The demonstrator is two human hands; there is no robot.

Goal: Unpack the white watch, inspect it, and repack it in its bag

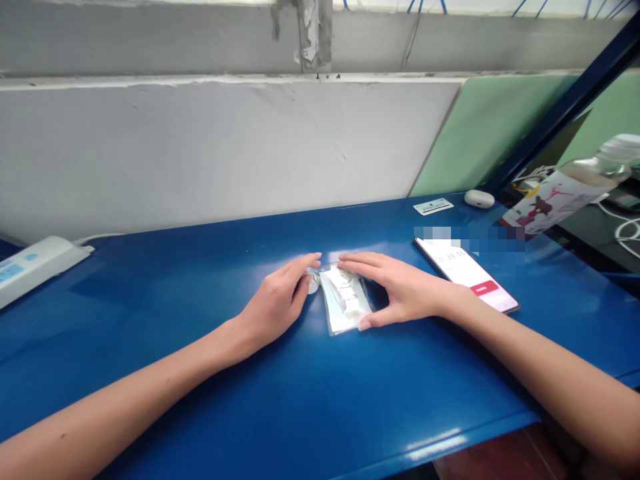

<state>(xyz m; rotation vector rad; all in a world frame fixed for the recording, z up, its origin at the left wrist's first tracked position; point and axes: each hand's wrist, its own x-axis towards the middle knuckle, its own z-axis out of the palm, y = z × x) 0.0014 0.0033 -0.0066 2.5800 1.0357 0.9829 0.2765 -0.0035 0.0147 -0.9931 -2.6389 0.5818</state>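
Observation:
A small clear plastic packet with a white part inside lies flat on the blue table. My left hand rests beside its left edge, fingers curled together and touching the packet's top left corner. My right hand lies over the packet's right side, fingers stretched along its top edge and thumb pressing near its lower right corner. Neither hand lifts it off the table.
A phone with a lit timer screen lies to the right of my right hand. Farther back are a small card, a white earbud case and a tilted plastic bottle. A white power strip sits at the left.

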